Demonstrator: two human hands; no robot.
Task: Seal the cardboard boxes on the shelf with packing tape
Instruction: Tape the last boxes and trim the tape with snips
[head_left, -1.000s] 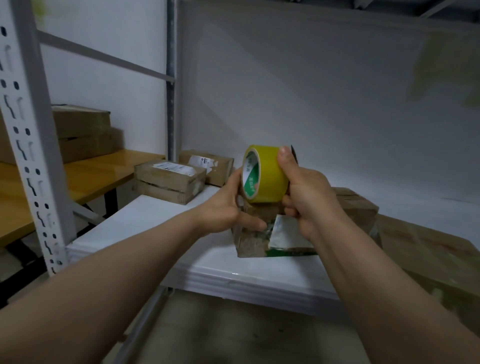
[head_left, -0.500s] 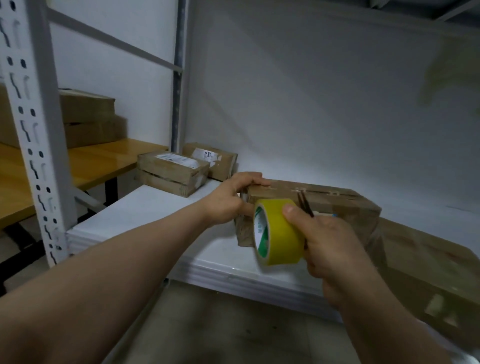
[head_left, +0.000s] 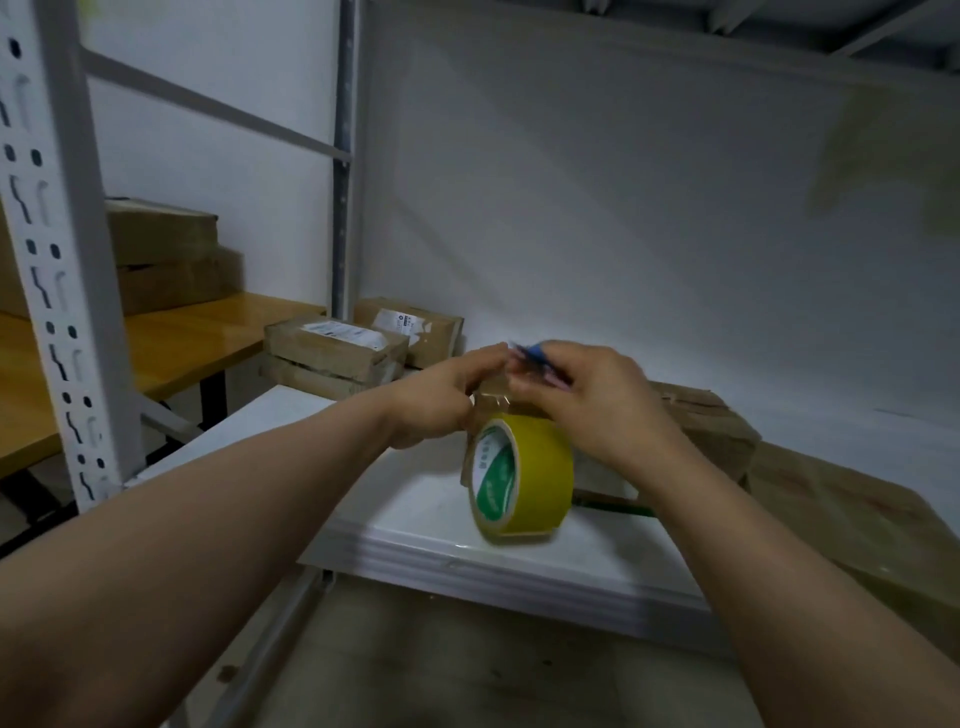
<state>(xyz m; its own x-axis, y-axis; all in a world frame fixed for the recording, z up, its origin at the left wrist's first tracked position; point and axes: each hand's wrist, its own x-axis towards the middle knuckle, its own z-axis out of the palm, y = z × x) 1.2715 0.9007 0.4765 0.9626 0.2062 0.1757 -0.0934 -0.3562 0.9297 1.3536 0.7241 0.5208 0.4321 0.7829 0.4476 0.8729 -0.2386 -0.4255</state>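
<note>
A yellow packing tape roll (head_left: 524, 475) with a green-printed core sits low against the front left corner of a brown cardboard box (head_left: 706, 421) on the white shelf (head_left: 415, 530). A strip of tape runs from the roll up over the box's top edge. My left hand (head_left: 441, 400) pinches that strip at the corner. Just to its right, my right hand (head_left: 587, 400) grips a small blue tool (head_left: 535, 356), blurred, above the strip. Whether the roll hangs or rests on the shelf I cannot tell.
Two labelled small boxes (head_left: 332, 353) (head_left: 410, 325) stand at the shelf's back left. A large flat box (head_left: 862, 525) lies at the right. A perforated white upright (head_left: 52, 270) rises at the left, with a wooden table (head_left: 197, 332) bearing stacked boxes (head_left: 161, 260) behind it.
My right hand let go of the roll, which now sits low by the box's front, and rose to the box's top corner with the blue tool. My left hand shifted onto the tape strip.
</note>
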